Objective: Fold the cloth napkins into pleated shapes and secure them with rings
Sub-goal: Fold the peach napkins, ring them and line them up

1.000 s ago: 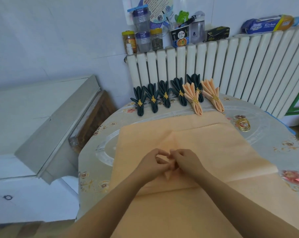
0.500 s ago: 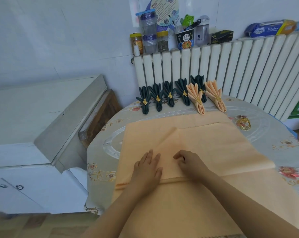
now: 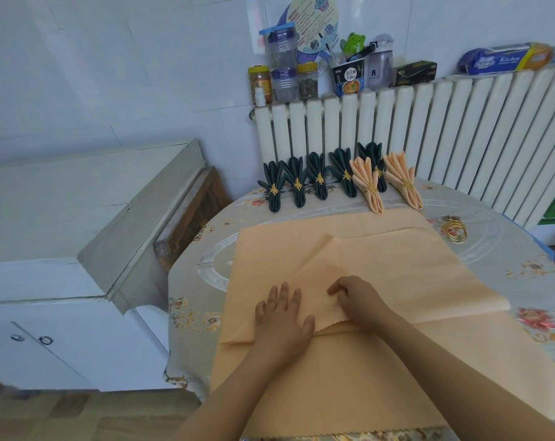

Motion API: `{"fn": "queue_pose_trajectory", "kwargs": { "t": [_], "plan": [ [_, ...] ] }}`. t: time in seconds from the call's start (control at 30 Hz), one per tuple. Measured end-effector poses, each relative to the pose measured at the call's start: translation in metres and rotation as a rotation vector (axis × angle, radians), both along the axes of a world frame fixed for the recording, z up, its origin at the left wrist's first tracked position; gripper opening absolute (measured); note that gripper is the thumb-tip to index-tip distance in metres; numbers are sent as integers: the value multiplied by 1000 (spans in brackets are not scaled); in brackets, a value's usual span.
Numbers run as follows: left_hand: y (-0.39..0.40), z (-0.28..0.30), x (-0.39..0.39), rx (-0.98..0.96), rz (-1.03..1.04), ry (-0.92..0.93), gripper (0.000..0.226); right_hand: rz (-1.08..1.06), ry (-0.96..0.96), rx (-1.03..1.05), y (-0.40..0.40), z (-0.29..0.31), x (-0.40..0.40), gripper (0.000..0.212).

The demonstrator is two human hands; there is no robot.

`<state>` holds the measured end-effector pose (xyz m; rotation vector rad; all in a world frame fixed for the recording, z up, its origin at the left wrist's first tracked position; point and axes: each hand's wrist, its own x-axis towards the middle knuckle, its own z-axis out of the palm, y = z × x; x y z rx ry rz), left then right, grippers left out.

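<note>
A round bench (image 3: 508, 281) carries a peach napkin (image 3: 397, 268) spread flat, its corner folded inward. The left hand (image 3: 284, 316) presses the napkin's near edge, fingers straight and slightly spread. The right hand (image 3: 357, 300), just beside it, curls its fingers on the folded flap. Gold rings (image 3: 456, 232) lie beyond the napkin's far right corner.
</note>
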<state>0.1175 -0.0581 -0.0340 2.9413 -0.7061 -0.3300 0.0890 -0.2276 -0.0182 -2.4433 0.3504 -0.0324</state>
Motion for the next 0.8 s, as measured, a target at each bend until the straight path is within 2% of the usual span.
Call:
{"fn": "queue_pose_trajectory", "kwargs": {
  "t": [0.13, 0.23, 0.3, 0.47, 0.63, 0.8],
  "plan": [
    [1, -4, -2, 30, 3, 17, 65, 4, 31, -70, 5, 4, -2, 29],
    [2, -2, 0, 35, 8, 21, 66, -6, 77, -298, 9, 5, -15, 38],
    [3, 2, 0, 57, 15, 36, 67, -20, 57, -380, 7, 3, -26, 43],
    [-15, 18, 15, 82, -52, -58, 67, 3, -61, -432, 0, -20, -43, 44],
    [-50, 13, 45, -8, -240, 43, 60, -7, -138, -471, 7, -27, -44, 44],
    [-100, 8, 73, -68, -240, -4, 54, -9, -228, -469, 0, -33, -44, 42]
  ]
}}
